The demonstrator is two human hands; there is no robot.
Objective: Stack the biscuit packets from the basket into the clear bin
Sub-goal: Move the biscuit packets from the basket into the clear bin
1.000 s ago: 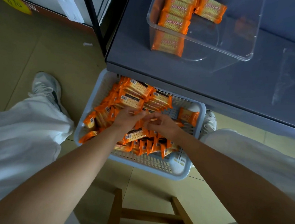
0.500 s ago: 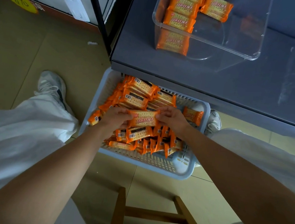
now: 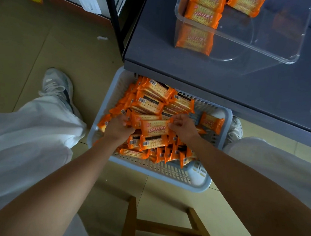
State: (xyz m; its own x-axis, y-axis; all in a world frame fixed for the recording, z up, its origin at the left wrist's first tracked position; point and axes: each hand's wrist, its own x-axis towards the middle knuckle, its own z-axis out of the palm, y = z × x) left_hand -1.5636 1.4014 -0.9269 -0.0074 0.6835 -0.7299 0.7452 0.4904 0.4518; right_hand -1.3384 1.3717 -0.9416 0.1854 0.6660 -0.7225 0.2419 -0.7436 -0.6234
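1. Head view, change: a second ago my hands were knuckle to knuckle, digging in the heap. Now one packet (image 3: pixel 154 127) is stretched between them, just over the pile in the basket (image 3: pixel 198 180). I judge it picked and ready to lift.
2. Grip: my left hand (image 3: pixel 119 127) curls round its left end, and my right hand (image 3: pixel 183 127) pinches the right crimp.
3. Lie: label up, print upright to me, long axis left to right across me.
4. The bin (image 3: pixel 289 56) sits on the table, well apart; its packets lie much the same way, so little turning is needed.
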